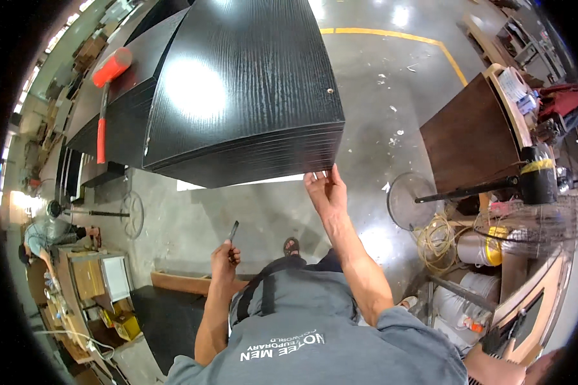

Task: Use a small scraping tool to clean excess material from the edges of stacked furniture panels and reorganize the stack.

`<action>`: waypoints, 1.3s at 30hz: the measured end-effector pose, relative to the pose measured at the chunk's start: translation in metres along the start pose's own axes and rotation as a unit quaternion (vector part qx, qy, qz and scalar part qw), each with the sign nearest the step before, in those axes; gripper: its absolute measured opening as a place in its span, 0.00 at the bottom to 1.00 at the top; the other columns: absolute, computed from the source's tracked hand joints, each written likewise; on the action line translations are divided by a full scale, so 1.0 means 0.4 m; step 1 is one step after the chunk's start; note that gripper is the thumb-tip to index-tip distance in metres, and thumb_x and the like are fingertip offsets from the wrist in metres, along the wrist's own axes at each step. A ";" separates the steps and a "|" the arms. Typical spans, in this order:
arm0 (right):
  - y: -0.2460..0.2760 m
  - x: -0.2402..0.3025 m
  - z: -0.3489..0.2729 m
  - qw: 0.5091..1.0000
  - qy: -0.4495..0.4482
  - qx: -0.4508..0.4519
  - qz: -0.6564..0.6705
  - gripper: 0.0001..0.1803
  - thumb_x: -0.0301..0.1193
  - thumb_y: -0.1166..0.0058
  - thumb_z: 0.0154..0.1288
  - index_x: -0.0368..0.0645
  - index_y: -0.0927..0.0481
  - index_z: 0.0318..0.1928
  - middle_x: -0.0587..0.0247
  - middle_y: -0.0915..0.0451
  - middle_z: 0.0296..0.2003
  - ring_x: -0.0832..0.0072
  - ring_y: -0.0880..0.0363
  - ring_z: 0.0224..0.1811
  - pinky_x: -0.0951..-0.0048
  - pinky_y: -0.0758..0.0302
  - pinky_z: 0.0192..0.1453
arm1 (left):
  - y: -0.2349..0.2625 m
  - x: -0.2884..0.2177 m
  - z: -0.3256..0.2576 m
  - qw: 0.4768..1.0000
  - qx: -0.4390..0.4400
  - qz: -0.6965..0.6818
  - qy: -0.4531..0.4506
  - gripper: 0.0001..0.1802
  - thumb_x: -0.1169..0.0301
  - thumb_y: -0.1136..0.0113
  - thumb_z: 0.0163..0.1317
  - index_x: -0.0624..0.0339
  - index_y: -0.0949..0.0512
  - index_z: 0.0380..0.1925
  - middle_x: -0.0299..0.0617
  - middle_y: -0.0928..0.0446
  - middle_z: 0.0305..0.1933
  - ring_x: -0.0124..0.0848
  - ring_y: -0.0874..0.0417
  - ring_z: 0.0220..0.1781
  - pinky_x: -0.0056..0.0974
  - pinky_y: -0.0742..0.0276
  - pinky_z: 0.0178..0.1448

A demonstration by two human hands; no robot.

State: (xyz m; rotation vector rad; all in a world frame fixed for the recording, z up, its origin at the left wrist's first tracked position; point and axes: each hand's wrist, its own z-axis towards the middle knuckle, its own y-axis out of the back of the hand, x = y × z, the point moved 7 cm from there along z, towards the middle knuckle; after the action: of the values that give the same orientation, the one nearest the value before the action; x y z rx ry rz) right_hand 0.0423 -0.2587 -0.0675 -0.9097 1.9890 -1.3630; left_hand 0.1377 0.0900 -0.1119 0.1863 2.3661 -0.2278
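Observation:
A thick stack of black wood-grain panels [250, 90] fills the upper middle. My right hand [326, 191] is raised to the stack's near right corner, fingertips touching the edges of the lowest panels. My left hand [225, 258] is lower, in front of my chest, closed around a thin dark tool [233, 231] that points up. It is apart from the panels. My grey shirt and both forearms take up the bottom of the view.
An orange-headed mallet [109, 77] lies on a second black stack at the left. At the right are a brown board [472, 138], a black mallet [533, 179], a round fan [408, 200] and coiled cable [437, 239]. Another person [42, 239] sits far left by cluttered benches.

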 end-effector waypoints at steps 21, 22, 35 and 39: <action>-0.095 0.160 0.039 0.862 0.309 0.068 -0.397 0.10 0.33 0.33 0.60 0.44 0.19 0.38 0.74 0.23 0.32 0.80 0.25 0.36 0.75 0.26 0.42 | 0.080 -0.026 0.039 0.995 0.082 0.053 0.034 0.15 0.61 0.37 0.66 0.63 0.24 0.29 0.42 0.22 0.25 0.30 0.23 0.23 0.34 0.25 0.29; -0.126 0.156 0.019 0.864 0.299 0.095 -0.395 0.17 0.31 0.33 0.58 0.42 0.21 0.47 0.73 0.22 0.37 0.79 0.24 0.38 0.76 0.25 0.44 | 0.076 -0.036 0.026 0.995 0.071 0.066 0.034 0.15 0.61 0.38 0.66 0.63 0.24 0.30 0.43 0.22 0.26 0.30 0.23 0.24 0.33 0.25 0.31; -0.346 0.112 -0.024 0.786 0.300 0.231 -0.489 0.31 0.48 0.35 0.62 0.32 0.22 0.51 0.64 0.20 0.45 0.73 0.24 0.45 0.66 0.26 0.52 | 0.064 -0.030 0.004 1.000 0.021 0.005 0.021 0.14 0.64 0.41 0.68 0.66 0.22 0.32 0.42 0.21 0.27 0.28 0.22 0.24 0.32 0.25 0.30; -0.355 0.074 -0.063 0.785 0.327 0.194 -0.489 0.32 0.48 0.37 0.65 0.30 0.23 0.54 0.63 0.20 0.46 0.74 0.24 0.46 0.69 0.28 0.54 | 0.055 -0.081 0.008 0.999 0.030 0.006 0.025 0.14 0.64 0.40 0.68 0.65 0.22 0.32 0.41 0.21 0.26 0.27 0.22 0.24 0.32 0.25 0.30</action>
State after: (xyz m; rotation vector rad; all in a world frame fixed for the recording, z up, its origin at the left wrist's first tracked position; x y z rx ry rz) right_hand 0.0363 -0.3037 0.0724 -1.4846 1.4858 -2.8710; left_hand 0.1676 0.1085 -0.0941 0.2385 2.4094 -0.2913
